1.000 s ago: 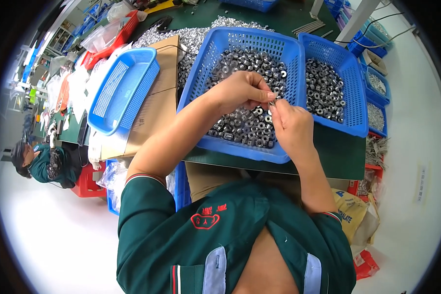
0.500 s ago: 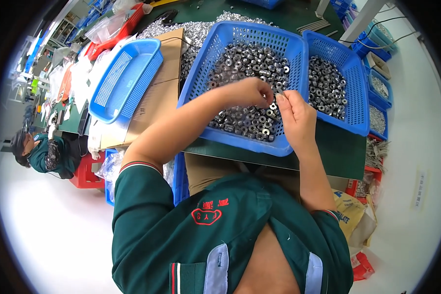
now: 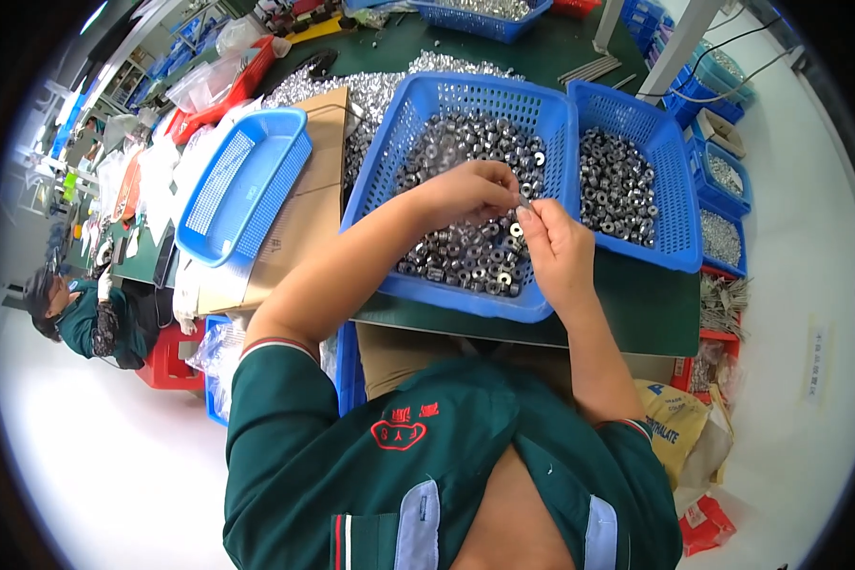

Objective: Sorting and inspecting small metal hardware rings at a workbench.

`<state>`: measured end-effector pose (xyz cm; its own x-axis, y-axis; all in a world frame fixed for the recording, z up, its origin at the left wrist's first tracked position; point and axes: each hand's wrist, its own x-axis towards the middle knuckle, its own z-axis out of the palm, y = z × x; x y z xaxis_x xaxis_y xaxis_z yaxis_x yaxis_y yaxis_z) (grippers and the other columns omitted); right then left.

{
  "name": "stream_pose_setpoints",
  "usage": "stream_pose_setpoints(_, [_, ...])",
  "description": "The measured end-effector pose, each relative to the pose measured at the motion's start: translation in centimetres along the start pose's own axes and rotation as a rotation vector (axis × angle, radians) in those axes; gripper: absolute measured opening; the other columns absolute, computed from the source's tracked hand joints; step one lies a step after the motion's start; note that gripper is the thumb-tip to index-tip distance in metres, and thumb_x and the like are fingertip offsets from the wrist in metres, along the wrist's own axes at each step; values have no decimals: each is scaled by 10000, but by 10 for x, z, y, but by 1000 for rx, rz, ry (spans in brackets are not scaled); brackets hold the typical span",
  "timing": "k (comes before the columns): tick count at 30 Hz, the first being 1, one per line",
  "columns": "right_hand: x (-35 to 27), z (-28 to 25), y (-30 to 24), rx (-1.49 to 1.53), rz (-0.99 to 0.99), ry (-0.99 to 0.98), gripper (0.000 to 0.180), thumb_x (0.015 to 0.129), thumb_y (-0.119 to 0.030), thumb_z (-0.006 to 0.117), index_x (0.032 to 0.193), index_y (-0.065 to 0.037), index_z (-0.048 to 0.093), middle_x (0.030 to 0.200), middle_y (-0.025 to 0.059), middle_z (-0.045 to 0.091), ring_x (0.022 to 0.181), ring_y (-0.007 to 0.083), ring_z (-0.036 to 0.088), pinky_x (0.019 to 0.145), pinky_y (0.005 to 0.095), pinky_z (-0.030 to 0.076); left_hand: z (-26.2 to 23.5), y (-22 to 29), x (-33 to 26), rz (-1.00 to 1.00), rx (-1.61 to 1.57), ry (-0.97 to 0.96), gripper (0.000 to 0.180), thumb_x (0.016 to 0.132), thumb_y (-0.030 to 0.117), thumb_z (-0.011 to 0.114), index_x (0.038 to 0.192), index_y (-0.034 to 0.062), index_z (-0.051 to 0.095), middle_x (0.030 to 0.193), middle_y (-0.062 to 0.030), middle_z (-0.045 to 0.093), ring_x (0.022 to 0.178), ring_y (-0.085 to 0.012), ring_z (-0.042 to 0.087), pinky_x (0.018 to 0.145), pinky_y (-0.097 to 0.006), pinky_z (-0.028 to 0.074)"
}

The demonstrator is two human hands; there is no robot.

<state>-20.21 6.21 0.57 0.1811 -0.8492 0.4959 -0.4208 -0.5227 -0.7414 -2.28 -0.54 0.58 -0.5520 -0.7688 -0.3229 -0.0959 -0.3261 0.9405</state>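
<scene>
Over the right part of a large blue perforated basket [image 3: 484, 296], my two hands meet with their fingers closed. Out of the pinch of my right hand [image 3: 560, 255] pokes the tip of a thin grey metal piece [image 3: 524, 201], its thumb on top. My left hand [image 3: 477, 193] is curled, its fingertips touching or very near that tip; anything inside them is hidden. Beneath lie many shiny metal rings [image 3: 470, 256], short and thick-walled with a round hole. A second blue basket [image 3: 679, 223], to the right, contains more such rings.
An empty light-blue basket [image 3: 220, 249] rests on cardboard [image 3: 299, 237] at the left. Shiny small parts [image 3: 380, 95] are heaped behind, and thin metal rods [image 3: 589, 68] lie far right on the green table [image 3: 655, 294]. A co-worker [image 3: 85, 313] sits far left.
My left hand has come down and closer to my right hand, so the fingertips now meet at the thin piece. The whole view has shifted slightly, with the baskets lower and further left.
</scene>
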Motion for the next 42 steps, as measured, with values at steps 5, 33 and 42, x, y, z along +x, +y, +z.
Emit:
stream_pose_setpoints(5, [-3, -2, 0, 113, 108, -20, 141, 933, -133, 546, 891, -2, 577, 575, 34, 455, 525, 85, 415, 484, 268, 353, 3, 12, -15, 56, -437, -67, 77, 824, 102, 622, 854, 93, 552, 772, -59, 626, 571, -114, 465, 488, -242, 318])
stream_pose_setpoints(33, [-8, -4, 11, 514, 236, 141, 191, 950, -172, 538, 880, -6, 601, 602, -26, 492, 533, 30, 419, 483, 205, 330, 40, -19, 36, 153, 1471, 162, 185, 765, 219, 657, 940, 162, 679, 868, -108, 683, 843, -297, 666, 705, -421, 523])
stream_pose_setpoints(42, [-6, -2, 10, 372, 168, 126, 183, 966, -152, 494, 916, -2, 586, 610, -31, 469, 517, 22, 414, 470, 181, 326, 29, -29, 34, 321, 1550, 97, 183, 835, 218, 591, 900, 48, 601, 885, -127, 655, 813, -327, 652, 676, -447, 518])
